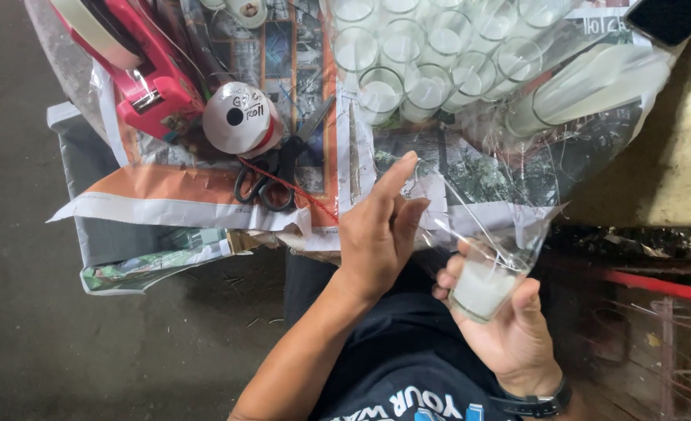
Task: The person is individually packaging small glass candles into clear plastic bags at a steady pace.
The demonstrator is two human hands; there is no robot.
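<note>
Nearest the camera, the right hand (509,331), with a dark watch at its wrist, is cupped around a small glass candle (482,288) filled with white wax, fingers wrapped about its sides. Clear plastic wrap (501,226) drapes over the top of that candle and stretches up and away from it onto the newspaper-covered surface (174,203). Just left of the candle, the left hand (377,234) is raised with its fingers extended and close together, the fingertips on the plastic wrap; whether it pinches the film I cannot tell. Beyond the candle, a cluster of matching glass candles (431,54) stands packed together on the surface. Far left of the candle lie black-handled scissors (271,175), a white ribbon roll (240,118) with red thread trailing from it, and a red tape dispenser (139,66).
</note>
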